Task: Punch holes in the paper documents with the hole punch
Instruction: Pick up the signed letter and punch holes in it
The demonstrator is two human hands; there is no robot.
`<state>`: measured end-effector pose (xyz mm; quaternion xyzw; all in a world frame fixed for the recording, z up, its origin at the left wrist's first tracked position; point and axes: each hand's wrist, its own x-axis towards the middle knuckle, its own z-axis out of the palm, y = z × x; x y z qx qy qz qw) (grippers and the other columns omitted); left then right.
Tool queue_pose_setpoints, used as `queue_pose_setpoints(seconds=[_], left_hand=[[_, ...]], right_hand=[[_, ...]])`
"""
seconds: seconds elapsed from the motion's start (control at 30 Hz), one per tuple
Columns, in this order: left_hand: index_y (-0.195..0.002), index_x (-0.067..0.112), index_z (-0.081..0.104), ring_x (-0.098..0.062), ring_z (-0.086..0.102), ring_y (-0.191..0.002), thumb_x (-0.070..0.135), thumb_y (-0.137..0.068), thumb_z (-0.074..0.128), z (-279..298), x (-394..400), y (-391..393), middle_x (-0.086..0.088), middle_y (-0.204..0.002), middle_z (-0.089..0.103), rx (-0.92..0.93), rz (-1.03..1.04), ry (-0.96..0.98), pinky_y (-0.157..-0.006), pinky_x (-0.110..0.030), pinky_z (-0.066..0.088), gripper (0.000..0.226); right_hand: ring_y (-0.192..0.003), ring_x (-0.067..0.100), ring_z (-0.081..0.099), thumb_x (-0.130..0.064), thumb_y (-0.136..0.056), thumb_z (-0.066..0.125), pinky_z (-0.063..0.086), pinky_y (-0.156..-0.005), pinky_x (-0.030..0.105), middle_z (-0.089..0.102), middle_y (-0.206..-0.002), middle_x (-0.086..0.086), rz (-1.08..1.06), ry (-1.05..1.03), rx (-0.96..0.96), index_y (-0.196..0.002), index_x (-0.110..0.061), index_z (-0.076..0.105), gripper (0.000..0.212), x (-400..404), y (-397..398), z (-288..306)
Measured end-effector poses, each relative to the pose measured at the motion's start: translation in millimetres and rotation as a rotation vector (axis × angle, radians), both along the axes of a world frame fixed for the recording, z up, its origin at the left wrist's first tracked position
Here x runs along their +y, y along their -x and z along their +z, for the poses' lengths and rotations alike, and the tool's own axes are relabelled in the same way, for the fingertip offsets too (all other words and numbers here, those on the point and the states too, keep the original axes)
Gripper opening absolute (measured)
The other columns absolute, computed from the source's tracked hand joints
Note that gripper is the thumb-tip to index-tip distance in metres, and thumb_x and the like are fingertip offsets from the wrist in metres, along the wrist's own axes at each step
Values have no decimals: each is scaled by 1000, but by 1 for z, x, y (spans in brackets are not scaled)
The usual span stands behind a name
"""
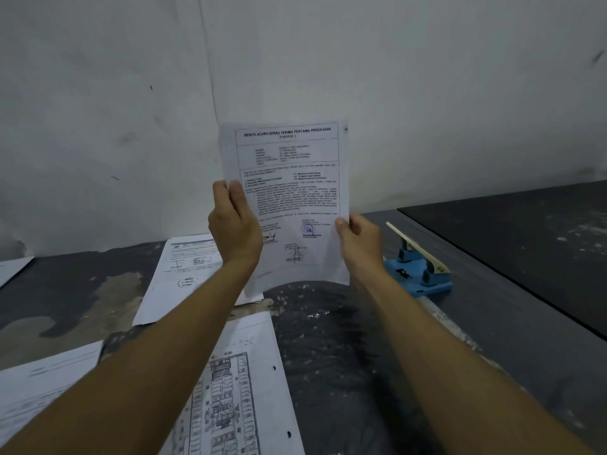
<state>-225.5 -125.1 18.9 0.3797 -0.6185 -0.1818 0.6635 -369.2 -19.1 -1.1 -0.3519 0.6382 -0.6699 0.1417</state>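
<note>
I hold a printed paper document (289, 192) upright in front of the wall, above the table. My left hand (235, 221) grips its left edge and my right hand (359, 239) pinches its right edge lower down. A small dark hole shows near the sheet's top right edge. The blue hole punch (417, 270) with a cream lever stands on the table, just right of my right hand, its lever raised.
Other sheets lie on the grey stained table (328, 339): a form (184, 274) behind my left arm, a floor-plan drawing (243, 382) with punched holes near me, one sheet (39, 385) at the left. A dark panel (525, 241) lies at the right.
</note>
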Motion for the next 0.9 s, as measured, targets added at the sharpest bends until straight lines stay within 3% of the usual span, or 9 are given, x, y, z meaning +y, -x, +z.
queue_pose_setpoints(seconds=[0.2, 0.33, 0.47, 0.6, 0.7, 0.8, 0.87, 0.9], left_hand=[[-98, 12, 45, -2, 59, -64, 39, -107, 30, 3, 4, 5, 10, -84, 59, -15, -27, 24, -55, -27, 56, 32], [-100, 10, 46, -1, 60, -64, 38, -107, 30, 5, 8, 6, 13, -82, 58, -10, -65, 43, -53, -18, 53, 33], [-97, 15, 44, 1, 61, -67, 37, -107, 31, 0, 15, 8, 13, -84, 59, 0, -102, 38, -52, -12, 51, 28], [-95, 13, 46, 6, 59, -64, 34, -107, 34, 2, 20, 10, 17, -80, 58, 15, -119, 25, -52, -8, 48, 27], [-93, 13, 45, 7, 58, -63, 35, -107, 34, 4, 25, 11, 19, -78, 56, 19, -127, 23, -50, -9, 47, 28], [-92, 14, 45, 2, 56, -62, 37, -107, 33, 6, 29, 11, 15, -77, 56, 24, -138, 19, -49, -15, 48, 29], [-92, 14, 45, 2, 57, -62, 36, -107, 34, 7, 31, 10, 14, -78, 58, 28, -158, 20, -50, -18, 49, 29], [-92, 13, 45, 4, 58, -64, 35, -107, 34, 8, 32, 10, 15, -79, 58, 26, -168, 18, -50, -16, 49, 29]], right_hand=[[-92, 21, 70, -25, -100, 58, 59, -85, 47, 73, -94, 2, 8, 75, -22, -91, -28, 65, 12, 3, 2, 6], [-94, 25, 69, -23, -98, 60, 59, -82, 44, 72, -96, 7, -43, 132, -27, -95, -19, 64, 7, 4, 3, 19], [-89, 33, 68, -19, -96, 60, 56, -81, 51, 71, -98, 18, -48, 107, -93, -96, -1, 64, 18, 6, 5, 22], [-87, 17, 67, -14, -92, 63, 55, -69, 30, 71, -90, 1, -66, 152, -85, -104, -7, 64, 14, 16, 11, 38], [-89, 17, 69, -11, -89, 64, 58, -70, 27, 69, -98, -1, -95, 198, -19, -122, -18, 51, 36, 23, 18, 62], [-82, 8, 63, -4, -89, 59, 51, -57, 15, 57, -105, -3, -126, 204, 205, -147, -37, 26, 75, 30, 24, 86], [-89, 14, 63, -3, -87, 55, 58, -68, 23, 55, -112, -1, -115, 189, 352, -149, -51, 19, 87, 34, 27, 97], [-96, 18, 63, -5, -85, 54, 59, -78, 33, 55, -118, -1, -110, 156, 413, -148, -49, 27, 81, 35, 29, 100]])
